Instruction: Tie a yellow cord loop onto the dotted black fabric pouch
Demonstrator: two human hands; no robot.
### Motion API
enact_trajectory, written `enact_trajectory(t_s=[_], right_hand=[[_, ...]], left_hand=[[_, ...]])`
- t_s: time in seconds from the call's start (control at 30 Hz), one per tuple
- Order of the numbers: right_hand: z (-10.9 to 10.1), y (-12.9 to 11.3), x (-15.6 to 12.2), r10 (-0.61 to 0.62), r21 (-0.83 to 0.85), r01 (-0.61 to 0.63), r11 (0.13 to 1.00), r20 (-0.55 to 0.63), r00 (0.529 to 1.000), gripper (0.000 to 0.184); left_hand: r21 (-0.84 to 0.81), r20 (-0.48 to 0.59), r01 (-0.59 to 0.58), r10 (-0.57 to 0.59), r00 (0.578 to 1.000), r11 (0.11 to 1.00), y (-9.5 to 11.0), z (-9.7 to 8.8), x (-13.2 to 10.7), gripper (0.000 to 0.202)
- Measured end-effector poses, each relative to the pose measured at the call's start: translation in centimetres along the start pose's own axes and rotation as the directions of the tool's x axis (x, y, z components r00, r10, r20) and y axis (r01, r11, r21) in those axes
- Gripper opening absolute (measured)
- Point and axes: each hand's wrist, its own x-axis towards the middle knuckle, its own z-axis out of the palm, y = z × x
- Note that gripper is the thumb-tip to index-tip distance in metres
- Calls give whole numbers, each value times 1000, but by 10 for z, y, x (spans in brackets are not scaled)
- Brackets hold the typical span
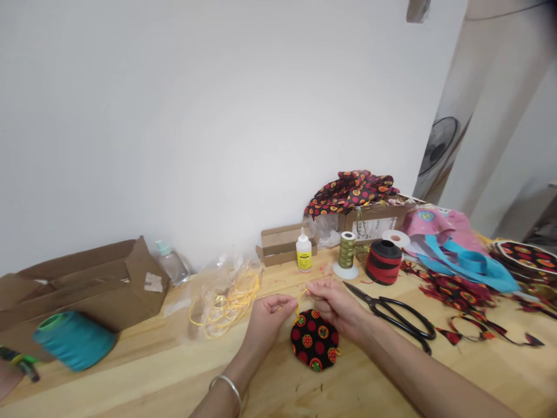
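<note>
A round, flat patterned fabric piece [314, 341], black with red dots and orange-green flower motifs, hangs or rests just below my hands; I cannot tell which. At its top edge a thin yellow cord [298, 307] rises between my fingers, and a small yellow loop [338, 352] shows at its right edge. My left hand [272, 316] is closed in a pinch on the cord. Thumb and forefinger of my right hand [333, 302] pinch the cord's upper part, the other fingers curled above the fabric.
Black scissors [398, 313] lie right of my right hand. Behind stand a glue bottle [304, 255], green thread spool [347, 252] and red-black ribbon roll [383, 264]. Yellow cord coils [230, 299], a teal thread cone [76, 341] and a cardboard box [100, 290] are left. Another person's hand [8, 380] shows far left.
</note>
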Motion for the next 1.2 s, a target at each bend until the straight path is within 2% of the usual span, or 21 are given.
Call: enact_trajectory(t_s=[0.2,0.4,0.57,0.63,0.73,0.87,0.97,1.07,1.13,1.2], right_hand=[[-3,4,5,38,136,-41,990,28,999,26],[-4,-3,-1,130,181,-166,969,199,971,18],[2,-3,-6,62,201,-116,973,260,964,14],[5,-1,-7,9,141,-47,989,260,966,15],[8,3,-7,-51,-44,62,997,224,973,16],[13,8,-5,-84,-278,112,954,111,990,30],[14,11,-5,-232,-417,250,874,94,968,25],[13,11,-7,-402,-636,389,666,133,906,18],[12,10,-8,-462,-759,405,510,155,873,18],[11,9,-9,-482,-822,387,417,161,861,18]], left_hand=[[38,-20,-44,45,999,998,2,2,-2,16],[48,-98,-43,48,994,998,-4,-1,0,19],[24,-91,-96,98,991,995,-1,-1,1,13],[11,-61,-101,101,993,995,0,-1,1,13],[-15,2,-95,95,995,995,0,-2,-1,12],[-53,58,-72,75,995,996,0,-4,-3,14],[-71,95,-58,64,993,996,2,-4,-4,19],[-91,128,-38,50,991,995,3,-2,-3,18],[-89,137,-12,24,990,996,4,0,-3,18],[-74,139,6,4,990,997,4,2,-3,19]])
